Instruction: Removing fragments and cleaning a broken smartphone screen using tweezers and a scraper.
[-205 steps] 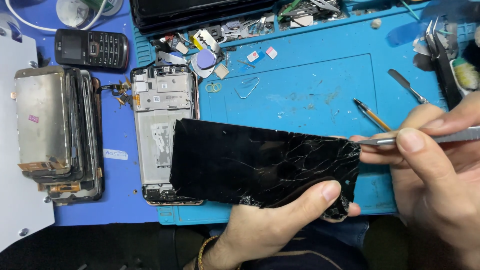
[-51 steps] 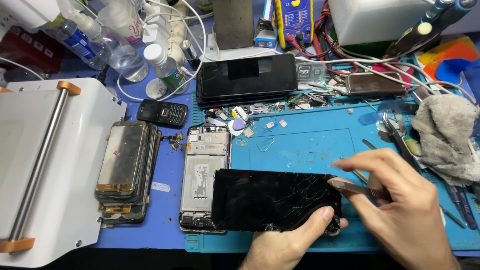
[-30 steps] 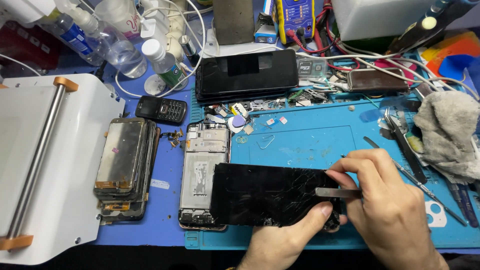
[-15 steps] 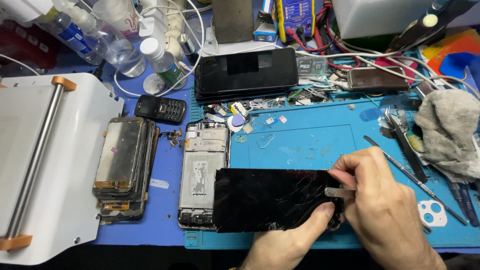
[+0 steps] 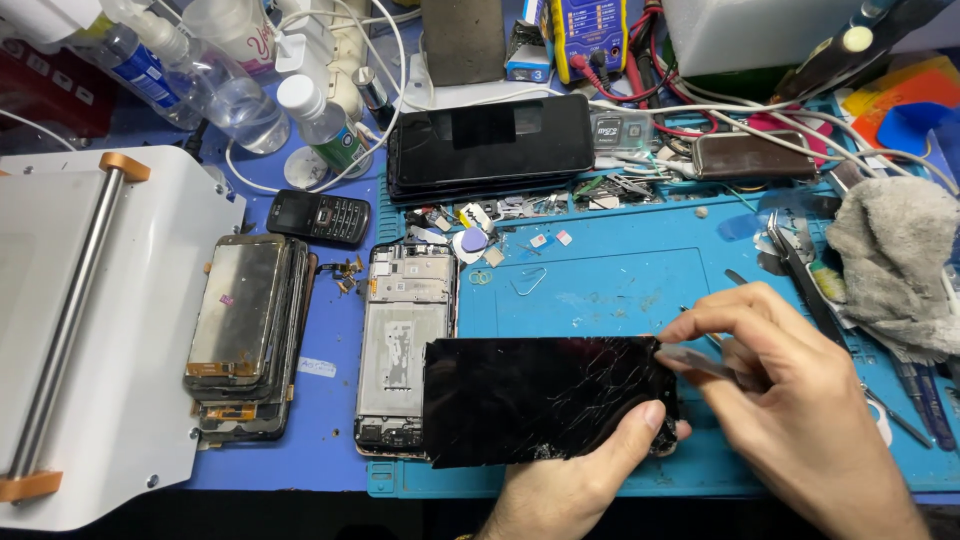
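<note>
head view | worn on the head | looks steeply down | near, over blue work mat [image 5: 620, 290]

A phone repair workshop is shown by a blue work mat [image 5: 620, 290] strewn with small parts, a stack of stripped phone frames [image 5: 245, 335], an opened phone [image 5: 400, 340], a multimeter [image 5: 590, 35], tweezers [image 5: 800, 275] and tangled cables [image 5: 700, 125].

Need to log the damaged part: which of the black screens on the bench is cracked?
The black screen held by the left hand; the black phone at the back looks intact.
</note>
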